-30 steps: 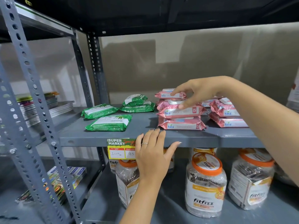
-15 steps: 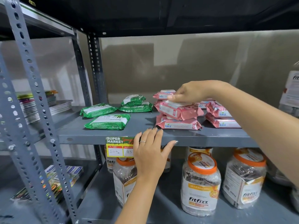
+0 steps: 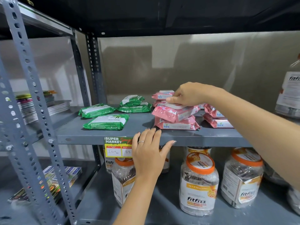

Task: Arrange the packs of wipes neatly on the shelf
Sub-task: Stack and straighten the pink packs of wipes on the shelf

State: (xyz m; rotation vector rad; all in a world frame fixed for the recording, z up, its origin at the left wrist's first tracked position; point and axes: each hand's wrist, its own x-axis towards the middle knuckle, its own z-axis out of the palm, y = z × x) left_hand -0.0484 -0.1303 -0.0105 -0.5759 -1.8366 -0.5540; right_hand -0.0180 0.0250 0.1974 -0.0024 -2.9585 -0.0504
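Pink packs of wipes are stacked on the grey shelf (image 3: 142,137). My right hand (image 3: 190,95) grips the top pink pack (image 3: 173,112) of the front stack, and that pack sits tilted and askew on the pack below (image 3: 177,125). Another pink stack (image 3: 162,95) stands behind it and a third (image 3: 217,119) lies to the right, partly hidden by my forearm. Several green packs lie loose to the left, one near the front (image 3: 107,122), one behind it (image 3: 95,110) and two piled at the back (image 3: 134,103). My left hand (image 3: 149,153) rests flat against the shelf's front edge, fingers spread.
A price tag (image 3: 117,146) hangs on the shelf edge beside my left hand. Clear jars with orange lids (image 3: 198,182) fill the shelf below. A large bottle (image 3: 290,90) stands at the far right. Slotted grey uprights (image 3: 32,101) rise on the left, with stacked books (image 3: 40,104) beyond.
My right hand has closed on the top pink pack of the front stack and turned it, so it now sits tilted and skewed. My left hand has stayed on the shelf edge.
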